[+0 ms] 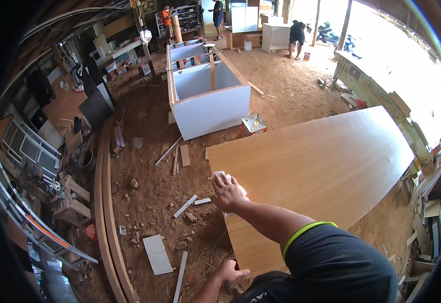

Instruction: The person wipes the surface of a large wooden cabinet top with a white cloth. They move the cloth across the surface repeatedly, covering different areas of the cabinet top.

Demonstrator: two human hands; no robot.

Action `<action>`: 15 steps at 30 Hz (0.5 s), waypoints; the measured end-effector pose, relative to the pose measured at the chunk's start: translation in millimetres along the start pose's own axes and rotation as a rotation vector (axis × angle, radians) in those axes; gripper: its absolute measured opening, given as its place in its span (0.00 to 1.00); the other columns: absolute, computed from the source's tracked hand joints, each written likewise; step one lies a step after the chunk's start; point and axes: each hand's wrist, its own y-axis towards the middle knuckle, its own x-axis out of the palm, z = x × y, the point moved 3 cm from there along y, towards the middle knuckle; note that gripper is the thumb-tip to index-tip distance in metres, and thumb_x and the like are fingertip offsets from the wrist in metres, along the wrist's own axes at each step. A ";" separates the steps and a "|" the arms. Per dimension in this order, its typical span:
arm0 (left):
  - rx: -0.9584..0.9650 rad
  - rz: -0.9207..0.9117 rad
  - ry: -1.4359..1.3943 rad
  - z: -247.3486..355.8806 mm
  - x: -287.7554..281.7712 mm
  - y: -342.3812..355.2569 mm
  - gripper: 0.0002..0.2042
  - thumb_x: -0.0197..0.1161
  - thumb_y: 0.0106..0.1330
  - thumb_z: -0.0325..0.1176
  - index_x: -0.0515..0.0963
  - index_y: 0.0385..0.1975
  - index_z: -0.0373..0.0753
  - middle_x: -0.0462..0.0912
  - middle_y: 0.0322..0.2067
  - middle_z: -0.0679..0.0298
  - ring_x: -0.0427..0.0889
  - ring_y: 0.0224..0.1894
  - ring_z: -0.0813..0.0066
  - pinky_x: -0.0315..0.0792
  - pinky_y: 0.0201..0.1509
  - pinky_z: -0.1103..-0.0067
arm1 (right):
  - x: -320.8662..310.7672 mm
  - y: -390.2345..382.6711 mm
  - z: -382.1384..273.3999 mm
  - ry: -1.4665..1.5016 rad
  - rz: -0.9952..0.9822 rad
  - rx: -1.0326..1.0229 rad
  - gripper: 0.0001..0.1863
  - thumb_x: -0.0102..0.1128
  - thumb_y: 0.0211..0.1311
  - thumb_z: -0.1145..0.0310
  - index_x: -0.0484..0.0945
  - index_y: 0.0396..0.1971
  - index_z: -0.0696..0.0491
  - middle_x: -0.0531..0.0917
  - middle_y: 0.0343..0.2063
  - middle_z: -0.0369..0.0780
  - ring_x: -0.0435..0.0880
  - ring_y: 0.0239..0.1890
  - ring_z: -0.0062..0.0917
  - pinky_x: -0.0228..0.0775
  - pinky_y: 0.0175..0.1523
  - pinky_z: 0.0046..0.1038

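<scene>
A long wood-grain panel [306,166] with a light brown, slightly glossy face stretches from in front of me toward the right. On its left edge my right hand [228,194] presses down a crumpled white cloth [221,174], most of which lies hidden under the palm and fingers. My left hand [229,271] is at the panel's near left corner, its thumb against the edge and its other fingers largely out of sight. Just past the far left part of the panel stands a square can [254,125] with something yellow on its top.
A large white open cabinet box [212,113] lies beyond the panel. Two long timber beams [103,212] run along the left. Offcuts, such as a white board piece [157,254], litter the dirt floor. Several people are farther back, one bending near a white cabinet [276,38].
</scene>
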 end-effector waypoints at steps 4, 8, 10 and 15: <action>0.029 0.045 0.114 -22.5 0.7 6.6 0.25 0.81 0.64 0.46 0.87 0.48 0.27 0.92 0.40 0.55 0.88 0.37 0.72 0.82 0.45 0.71 | -1.5 57.3 19.2 0.034 0.011 0.026 0.44 0.43 0.78 0.42 0.54 0.81 0.60 0.55 0.82 0.51 0.50 0.85 0.48 0.42 0.85 0.53; -0.100 -0.018 -0.058 -44.3 3.5 8.8 0.26 0.81 0.63 0.48 0.88 0.48 0.29 0.93 0.38 0.56 0.88 0.37 0.72 0.81 0.45 0.71 | 9.7 100.7 36.2 0.080 0.078 0.064 0.44 0.45 0.77 0.43 0.55 0.81 0.60 0.56 0.82 0.51 0.50 0.85 0.48 0.41 0.84 0.54; -0.041 -0.062 -0.013 -48.0 2.1 8.9 0.25 0.81 0.64 0.47 0.88 0.48 0.30 0.93 0.39 0.57 0.88 0.39 0.73 0.81 0.47 0.71 | 13.6 122.9 43.4 0.054 0.086 0.065 0.44 0.44 0.78 0.42 0.56 0.81 0.59 0.57 0.82 0.49 0.49 0.85 0.47 0.41 0.84 0.53; 0.175 0.216 0.186 -53.5 -0.7 7.6 0.20 0.79 0.63 0.36 0.87 0.51 0.32 0.93 0.45 0.54 0.90 0.45 0.67 0.83 0.51 0.69 | 19.0 147.9 46.7 0.063 0.084 0.049 0.45 0.46 0.76 0.40 0.58 0.80 0.60 0.58 0.81 0.50 0.52 0.84 0.51 0.40 0.82 0.61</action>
